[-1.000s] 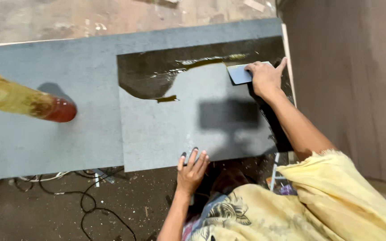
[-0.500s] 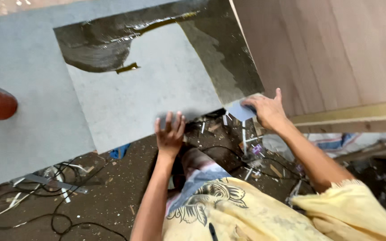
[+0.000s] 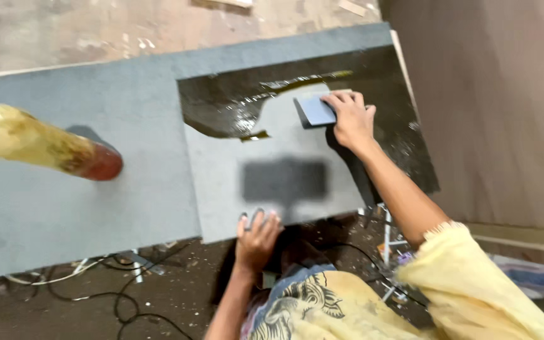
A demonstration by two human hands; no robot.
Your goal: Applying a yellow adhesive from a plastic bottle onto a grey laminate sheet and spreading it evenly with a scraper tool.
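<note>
The middle of the grey board point(image 3: 127, 164) is bare. The yellow bottle point(image 3: 39, 146) blocks its left edge. Wet glue point(image 3: 234, 104) covers the far right corner.

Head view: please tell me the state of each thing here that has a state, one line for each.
grey sheet: lying flat, partly coated with wet dark glue
dark glue: wet, shiny, spread over the far part
grey scraper: held flat on the sheet
right hand: fingers closed on the scraper
left hand: fingers pressing on the sheet's near edge
bottle: tilted, red cap toward the sheet
cables: loose on the floor
</note>
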